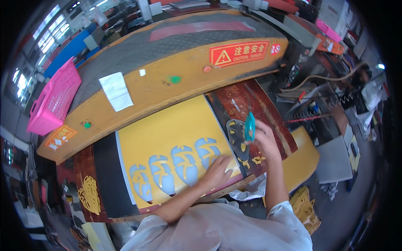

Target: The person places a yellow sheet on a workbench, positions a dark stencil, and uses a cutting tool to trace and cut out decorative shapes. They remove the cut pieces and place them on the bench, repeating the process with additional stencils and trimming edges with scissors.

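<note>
A yellow sheet [167,134] lies on the bench under the big orange press head [167,79]. Several shoe-part shapes are cut through it, showing pale blue [184,165] beneath. My left hand [215,171] rests flat on the sheet's near right corner, fingers spread, beside the rightmost cut-out. My right hand [261,140] is raised above the bench's right side and grips a teal steel cutting die [249,125] on edge. A dark cut piece [236,136] with yellow slots lies just left of that hand. Small yellow scraps [256,160] sit below it.
A pink plastic crate [52,102] stands on the press head's left end, a white paper slip [116,90] taped nearby. Yellow offcuts [88,194] lie at the bench's left edge and more [305,207] pile low at the right. Another person [362,77] stands far right.
</note>
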A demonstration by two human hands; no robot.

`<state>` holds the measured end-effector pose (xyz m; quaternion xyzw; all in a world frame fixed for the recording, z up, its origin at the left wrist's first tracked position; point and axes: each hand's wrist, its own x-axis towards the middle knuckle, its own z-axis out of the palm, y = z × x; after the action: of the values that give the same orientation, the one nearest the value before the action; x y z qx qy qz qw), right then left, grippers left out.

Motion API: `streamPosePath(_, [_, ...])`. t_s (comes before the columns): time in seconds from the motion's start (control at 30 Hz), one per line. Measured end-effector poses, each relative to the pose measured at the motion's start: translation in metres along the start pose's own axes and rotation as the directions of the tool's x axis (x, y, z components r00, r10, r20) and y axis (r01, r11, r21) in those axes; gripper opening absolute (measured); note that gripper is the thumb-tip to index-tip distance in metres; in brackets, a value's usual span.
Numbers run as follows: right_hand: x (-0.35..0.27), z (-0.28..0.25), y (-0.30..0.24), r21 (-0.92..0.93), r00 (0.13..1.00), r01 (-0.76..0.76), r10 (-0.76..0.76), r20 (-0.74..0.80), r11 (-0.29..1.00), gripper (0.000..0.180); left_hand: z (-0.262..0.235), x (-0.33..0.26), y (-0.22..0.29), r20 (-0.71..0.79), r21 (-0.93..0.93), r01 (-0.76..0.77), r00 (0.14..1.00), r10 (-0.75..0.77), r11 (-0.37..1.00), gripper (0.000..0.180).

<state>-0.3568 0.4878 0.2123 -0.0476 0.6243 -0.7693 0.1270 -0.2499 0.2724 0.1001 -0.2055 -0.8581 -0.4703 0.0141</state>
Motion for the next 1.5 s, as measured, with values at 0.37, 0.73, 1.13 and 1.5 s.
streamPosePath(0.37, [0.353,0.199,-0.19,-0.926,0.905,0.334,-0.336,0.263,0.176,0.079,-0.089,-0.3,-0.039,-0.783,-0.003,0.828,0.347,-0.517,0.561,0.033])
streamPosePath(0.73, [0.099,0.079,0.094,-0.811,0.959,0.274,-0.213,0.188,0.517,0.034,-0.132,-0.384,-0.079,-0.86,-0.09,0.92,0.121,-0.496,0.381,0.047])
streamPosePath(1.13, [-0.066,0.012,0.168,-0.759,0.935,-0.353,0.222,-0.275,0.546,0.033,-0.179,-0.36,-0.104,-0.592,-0.233,0.898,0.173,-0.787,0.373,0.053])
streamPosePath(1.5, [-0.215,-0.028,0.138,-0.515,0.798,-0.598,0.514,-0.314,0.614,0.018,-0.131,-0.468,-0.007,-0.421,-0.278,0.863,0.286,-0.861,0.422,0.024])
